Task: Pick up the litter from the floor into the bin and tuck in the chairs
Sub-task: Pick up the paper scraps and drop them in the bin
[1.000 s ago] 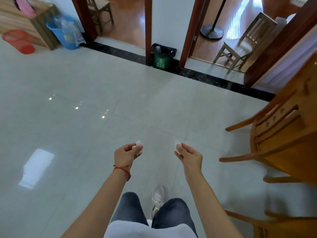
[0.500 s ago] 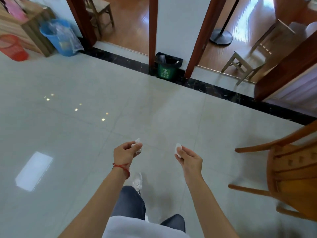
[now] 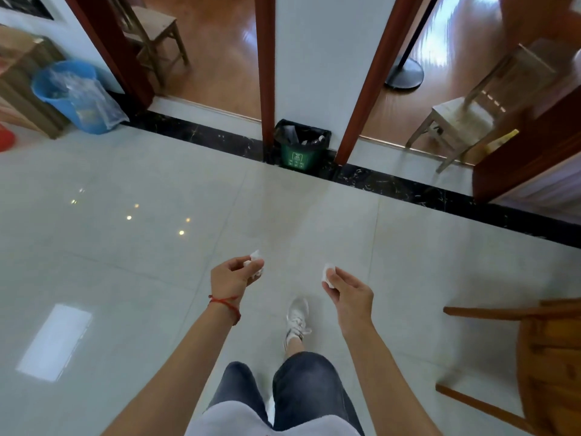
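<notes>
My left hand (image 3: 234, 276) and right hand (image 3: 347, 292) each pinch a scrap (image 3: 255, 256) in the fingers; bin (image 3: 301, 146) ahead, chairs (image 3: 547, 357) untucked

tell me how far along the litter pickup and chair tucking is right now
Done: two pieces are off the floor. The left hand pinches a crumpled white paper scrap; the right hand pinches another small white paper scrap.

In hand: carrying both toward the small green bin with a black liner ahead by the wall.

Left: dropping both in, then the chairs; the round-backed wooden chair on the right stands with no table visible.
</notes>
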Action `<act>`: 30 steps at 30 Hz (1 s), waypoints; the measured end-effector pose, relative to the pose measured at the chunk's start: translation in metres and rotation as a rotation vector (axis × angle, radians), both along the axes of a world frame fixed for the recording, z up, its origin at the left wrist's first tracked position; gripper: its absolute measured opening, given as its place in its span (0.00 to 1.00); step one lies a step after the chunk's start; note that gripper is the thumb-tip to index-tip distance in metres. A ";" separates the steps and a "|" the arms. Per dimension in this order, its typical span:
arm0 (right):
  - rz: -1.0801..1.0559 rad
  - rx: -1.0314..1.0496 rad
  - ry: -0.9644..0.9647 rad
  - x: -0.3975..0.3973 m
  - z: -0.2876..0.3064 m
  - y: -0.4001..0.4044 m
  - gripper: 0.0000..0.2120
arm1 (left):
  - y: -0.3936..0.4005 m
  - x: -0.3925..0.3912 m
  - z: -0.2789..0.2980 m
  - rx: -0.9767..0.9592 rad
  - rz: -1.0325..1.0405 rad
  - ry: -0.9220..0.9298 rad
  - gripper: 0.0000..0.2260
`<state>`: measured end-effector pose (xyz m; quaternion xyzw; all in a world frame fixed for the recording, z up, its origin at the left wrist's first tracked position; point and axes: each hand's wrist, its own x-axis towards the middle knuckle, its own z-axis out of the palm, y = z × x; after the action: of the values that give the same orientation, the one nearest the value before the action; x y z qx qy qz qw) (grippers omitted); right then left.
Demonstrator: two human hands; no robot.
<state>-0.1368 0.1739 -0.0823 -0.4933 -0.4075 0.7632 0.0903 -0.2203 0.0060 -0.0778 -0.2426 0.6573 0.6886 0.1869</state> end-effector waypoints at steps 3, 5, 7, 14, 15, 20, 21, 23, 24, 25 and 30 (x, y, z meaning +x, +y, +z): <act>-0.005 -0.010 0.022 -0.055 -0.001 0.030 0.08 | 0.031 -0.051 -0.003 0.000 0.000 0.006 0.12; -0.013 -0.029 0.021 -0.093 0.002 0.052 0.09 | 0.052 -0.084 -0.002 0.005 0.014 0.009 0.12; -0.015 -0.041 0.017 -0.128 0.005 0.075 0.10 | 0.073 -0.118 0.002 0.011 0.029 0.011 0.12; -0.011 -0.023 0.024 -0.240 0.020 0.147 0.09 | 0.141 -0.226 0.016 0.017 0.028 0.035 0.08; -0.009 -0.025 0.029 -0.254 0.020 0.154 0.08 | 0.148 -0.240 0.016 0.017 0.025 0.034 0.08; -0.016 -0.023 0.022 -0.328 0.016 0.185 0.05 | 0.186 -0.319 0.010 0.002 0.006 0.001 0.08; -0.024 -0.027 0.019 -0.343 0.014 0.191 0.05 | 0.194 -0.336 0.008 -0.002 -0.008 -0.005 0.09; -0.037 -0.026 0.017 -0.376 0.009 0.205 0.05 | 0.211 -0.371 0.001 -0.005 -0.042 -0.010 0.10; -0.043 -0.020 0.012 -0.393 0.007 0.212 0.04 | 0.218 -0.389 -0.002 -0.002 -0.060 -0.012 0.10; -0.053 -0.015 0.004 -0.410 0.004 0.219 0.04 | 0.226 -0.407 -0.005 0.000 -0.075 -0.014 0.10; -0.098 -0.023 -0.051 -0.487 -0.009 0.246 0.07 | 0.254 -0.496 -0.014 -0.014 -0.095 -0.054 0.10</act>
<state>-0.6240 0.4196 -0.0918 -0.5329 -0.3764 0.7496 0.1114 -0.7161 0.2602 -0.0914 -0.2311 0.6676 0.6674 0.2355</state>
